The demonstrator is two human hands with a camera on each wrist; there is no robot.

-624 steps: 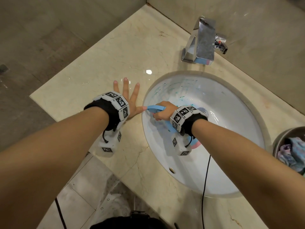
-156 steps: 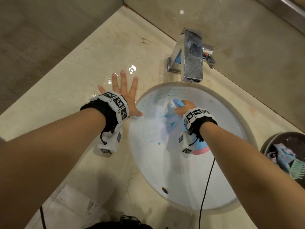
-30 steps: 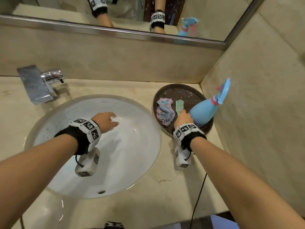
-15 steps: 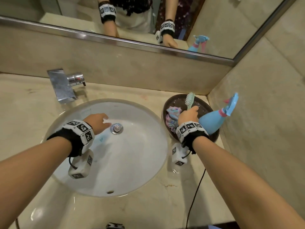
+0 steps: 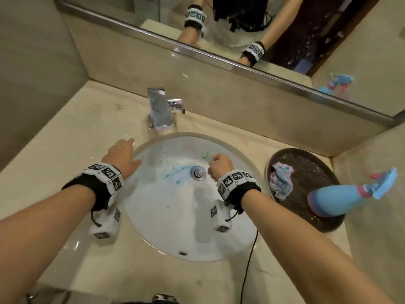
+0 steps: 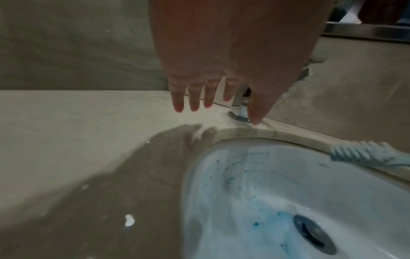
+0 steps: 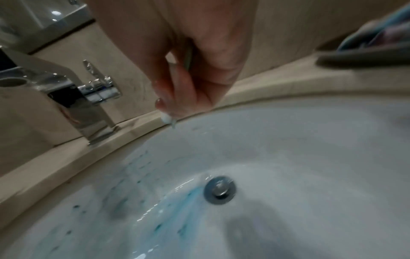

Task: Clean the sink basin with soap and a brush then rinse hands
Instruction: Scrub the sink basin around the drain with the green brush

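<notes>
A marble bench (image 5: 72, 137) surrounds the soap-streaked basin (image 5: 175, 227). The left hand (image 5: 121, 157) hovers flat-fingered over its rim, seemingly for balance. The right hand's (image 5: 220, 166) fingers (image 7: 177, 91) curl around the brush (image 6: 363, 155), bristles over the far wall, poised to scrub.

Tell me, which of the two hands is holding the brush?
The right hand, over the sink basin beside the drain; its fingers grip the pale green brush. The left hand is flat and holds nothing.
</notes>
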